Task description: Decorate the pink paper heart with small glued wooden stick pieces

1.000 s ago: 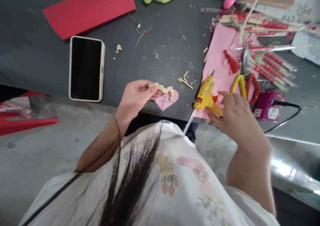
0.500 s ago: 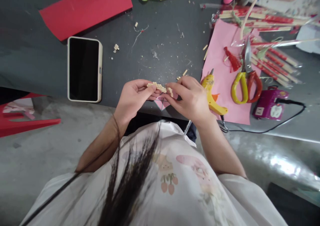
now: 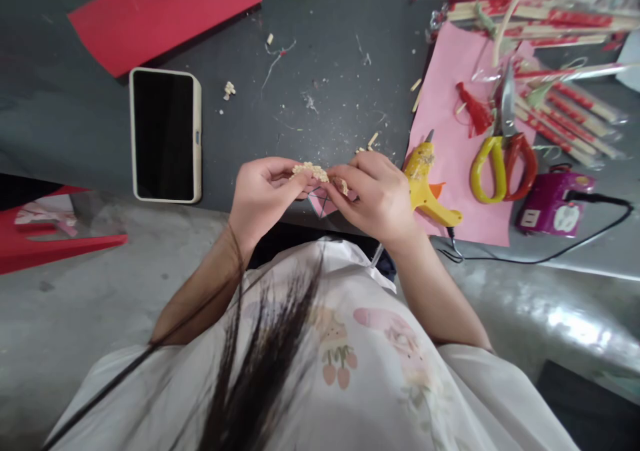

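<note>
Between my two hands is a knobbly strip of small cream-coloured pieces (image 3: 311, 171), close to the table's front edge. My left hand (image 3: 265, 194) is closed on its left part, thumb on top. My right hand (image 3: 377, 191) pinches the strip nearer its right end, and its fingertips hide part of it. Beneath the fingers, a small pink paper with dark crossing lines (image 3: 321, 203) lies at the edge, partly covered. A few short cream stick pieces (image 3: 373, 139) lie just beyond my right hand.
Right of my hands, pink paper (image 3: 450, 78) bears a yellow glue gun (image 3: 424, 178), scissors (image 3: 493, 168) and a red tassel (image 3: 474, 108). Beyond are wrapped chopsticks (image 3: 575, 121) and a purple power box (image 3: 555, 201) with a cord. At left lie a phone (image 3: 164, 138) and red card (image 3: 165, 18).
The right fingertips have shifted slightly left along the strip, closer to the left hand. The camera view has moved a little; both hands keep their hold.
</note>
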The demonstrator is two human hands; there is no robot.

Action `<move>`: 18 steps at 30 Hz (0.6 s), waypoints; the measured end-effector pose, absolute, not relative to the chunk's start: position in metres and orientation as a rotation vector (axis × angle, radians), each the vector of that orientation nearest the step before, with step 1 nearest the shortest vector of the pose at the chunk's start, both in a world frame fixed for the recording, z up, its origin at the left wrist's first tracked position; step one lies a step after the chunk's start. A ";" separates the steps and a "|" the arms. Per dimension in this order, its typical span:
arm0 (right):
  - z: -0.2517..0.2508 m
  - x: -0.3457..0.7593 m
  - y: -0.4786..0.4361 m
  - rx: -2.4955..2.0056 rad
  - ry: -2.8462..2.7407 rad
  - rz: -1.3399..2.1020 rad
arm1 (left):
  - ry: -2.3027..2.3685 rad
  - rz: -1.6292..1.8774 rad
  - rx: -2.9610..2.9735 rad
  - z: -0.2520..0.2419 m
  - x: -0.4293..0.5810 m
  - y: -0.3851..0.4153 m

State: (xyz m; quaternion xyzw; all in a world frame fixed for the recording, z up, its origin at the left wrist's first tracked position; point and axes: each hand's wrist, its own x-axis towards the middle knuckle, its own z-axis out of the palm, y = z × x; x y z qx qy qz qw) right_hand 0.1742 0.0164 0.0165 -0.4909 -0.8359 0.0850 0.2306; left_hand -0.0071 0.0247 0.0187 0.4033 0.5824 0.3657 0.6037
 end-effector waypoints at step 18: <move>0.014 0.166 0.015 -1.350 -2.344 0.121 | 1.532 0.787 1.200 0.027 -0.007 0.021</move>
